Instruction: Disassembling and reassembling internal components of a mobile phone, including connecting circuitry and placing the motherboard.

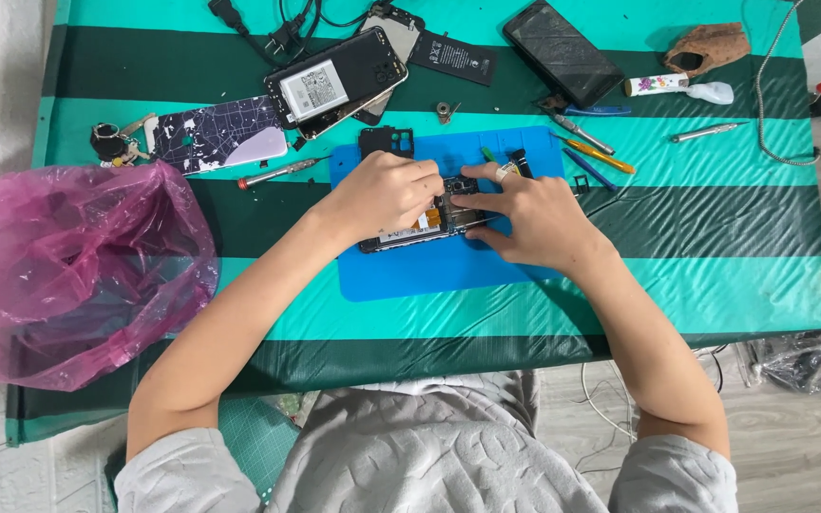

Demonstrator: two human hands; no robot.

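An opened phone (417, 231) with its back removed lies on a blue work mat (410, 275) in the middle of the striped table. My left hand (380, 193) rests on the phone's left half, fingers curled down onto its inner parts. My right hand (536, 217) lies over the phone's right end, index finger pointing left onto the inner parts near the top edge. Whether either hand grips a small tool or part is hidden by the fingers. A black cover piece (387, 142) lies at the mat's top left corner.
A pink plastic bag (68, 271) fills the table's left end. Behind the mat lie another opened phone (336, 84), a patterned phone case (222, 133), a dark phone (563, 52), a battery (452, 55), screwdrivers (277, 172), tweezers (591, 152), a glue tube (677, 87) and cables (268, 28).
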